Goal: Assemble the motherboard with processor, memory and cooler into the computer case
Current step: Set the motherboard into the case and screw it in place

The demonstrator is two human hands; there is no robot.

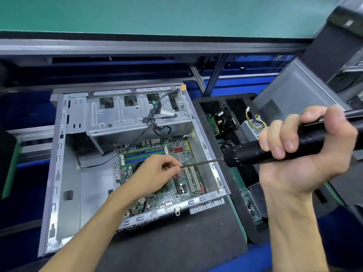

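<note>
An open grey metal computer case [64,173] lies flat on a black mat. The green motherboard [176,154] sits inside its right half, with blue and green memory slots near its far edge. My left hand [157,171] reaches into the case over the board and pinches the tip of a long thin screwdriver bit [202,163]. My right hand [300,152] grips the black electric screwdriver [255,154] to the right of the case, its bit pointing left and down at the board. My left hand hides the board's middle.
A black foam tray [241,193] right of the case holds a hard drive [224,120], a power supply with coloured wires [253,124] and a clear box of screws [253,209]. Another grey case [294,95] leans at the right. A green shelf [157,14] runs overhead. Black cables [155,122] hang inside the case.
</note>
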